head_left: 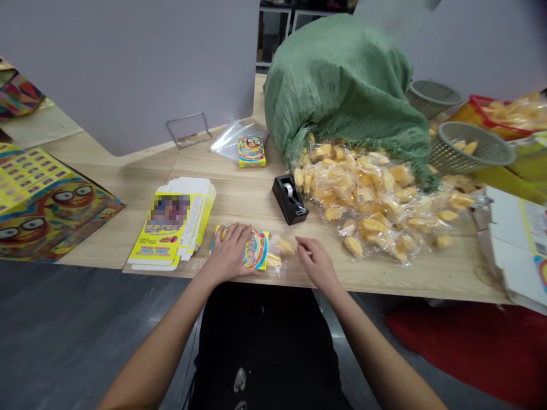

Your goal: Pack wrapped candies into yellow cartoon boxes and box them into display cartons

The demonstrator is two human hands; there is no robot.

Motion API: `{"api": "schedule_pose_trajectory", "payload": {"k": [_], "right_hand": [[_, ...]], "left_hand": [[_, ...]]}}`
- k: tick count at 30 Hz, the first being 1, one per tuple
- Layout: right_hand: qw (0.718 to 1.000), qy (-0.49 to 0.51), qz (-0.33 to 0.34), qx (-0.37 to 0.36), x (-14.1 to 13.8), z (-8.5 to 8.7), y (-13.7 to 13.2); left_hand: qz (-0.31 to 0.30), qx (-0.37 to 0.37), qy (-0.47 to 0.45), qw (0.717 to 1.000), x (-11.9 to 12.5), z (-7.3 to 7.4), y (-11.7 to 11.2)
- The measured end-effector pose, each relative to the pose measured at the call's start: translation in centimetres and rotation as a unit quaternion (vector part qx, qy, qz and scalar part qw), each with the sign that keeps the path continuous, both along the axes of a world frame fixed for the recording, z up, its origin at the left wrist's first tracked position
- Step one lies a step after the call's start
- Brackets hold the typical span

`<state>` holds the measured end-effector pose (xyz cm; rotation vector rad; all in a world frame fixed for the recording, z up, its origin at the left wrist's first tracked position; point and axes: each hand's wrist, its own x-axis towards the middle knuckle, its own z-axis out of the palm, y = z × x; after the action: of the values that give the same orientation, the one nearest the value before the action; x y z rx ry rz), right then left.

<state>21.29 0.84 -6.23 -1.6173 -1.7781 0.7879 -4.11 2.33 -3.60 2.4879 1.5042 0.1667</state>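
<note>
My left hand (231, 253) lies over a small yellow printed box (256, 250) near the table's front edge, fingers across its top and thumb along the near side. At the box's right end are clear-wrapped yellow pieces (280, 249), partly inside or against the opening; I cannot tell which. Just right of them is my right hand (315, 261), its fingers curled together close to the wrapping. Whatever its fingertips may hold is hidden. A black tape dispenser (290, 199) stands beyond the hands. Left of them sits a stack of flattened yellow boxes (171, 225).
A green woven sack (342, 80) spills a heap of wrapped yellow pieces (367, 199) on the right. Behind are another small box (251, 151), clear plastic sheets (228, 139) and a wire stand (188, 130). Grey baskets (474, 148) and a white carton (508, 239) stand right; printed display boards (55, 205) left.
</note>
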Motion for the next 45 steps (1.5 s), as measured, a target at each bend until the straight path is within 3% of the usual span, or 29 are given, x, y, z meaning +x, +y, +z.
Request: {"api": "schedule_pose_trajectory", "payload": {"k": [1,3,5,8,17,24,27,30,33,36,37,39,42,43,45], "right_hand": [[0.999,0.018,0.0,-0.034,0.1,0.0,-0.2],[0.996,0.026,0.065,-0.048,-0.1,0.0,0.0],[0.994,-0.007,0.11,0.0,-0.9,-0.1,0.6],[0.989,-0.067,0.119,0.061,-1.7,-0.3,1.6],[0.942,-0.232,0.207,0.129,-0.3,0.1,1.7],[0.913,-0.144,0.339,0.172,-0.5,0.1,2.2],[0.936,-0.102,0.291,0.173,-0.7,-0.8,1.3],[0.969,-0.126,0.142,0.16,-1.8,-1.1,0.8],[0.984,-0.142,0.035,0.103,-1.9,0.0,0.6],[0.995,-0.01,-0.044,-0.09,-1.0,1.8,0.0],[0.981,0.067,-0.062,-0.172,-0.8,2.2,-0.2],[0.925,0.232,-0.07,-0.291,-1.4,2.8,-0.5],[0.84,0.403,-0.028,-0.363,-4.4,2.8,0.0],[0.83,0.417,-0.006,-0.37,-5.6,2.7,0.4],[0.847,0.383,0.032,-0.367,-7.0,2.9,1.6]], "left_hand": [[0.001,0.003,-0.001,1.0,0.0,0.0,0.0],[0.003,0.006,0.0,1.0,0.1,0.1,0.0],[0.003,0.005,0.002,1.0,0.1,0.2,0.0],[0.0,0.004,0.003,1.0,0.1,0.2,0.0],[0.001,0.006,0.001,1.0,0.1,0.0,0.1],[0.001,0.012,0.002,1.0,0.2,0.1,0.0],[0.001,0.014,0.005,1.0,0.2,-0.1,0.0],[0.003,0.018,0.004,1.0,0.2,-0.2,0.0],[0.005,0.015,0.002,1.0,0.2,-0.2,-0.1],[0.004,0.015,-0.001,1.0,0.1,0.0,-0.1],[0.004,0.016,-0.002,1.0,0.0,0.0,-0.1],[0.004,0.019,-0.005,1.0,0.0,-0.1,0.0],[0.004,0.017,-0.008,1.0,0.3,-0.5,0.1],[0.005,0.013,-0.008,1.0,0.4,-0.5,0.1],[0.007,-0.001,-0.013,1.0,0.3,-0.1,0.0]]}}
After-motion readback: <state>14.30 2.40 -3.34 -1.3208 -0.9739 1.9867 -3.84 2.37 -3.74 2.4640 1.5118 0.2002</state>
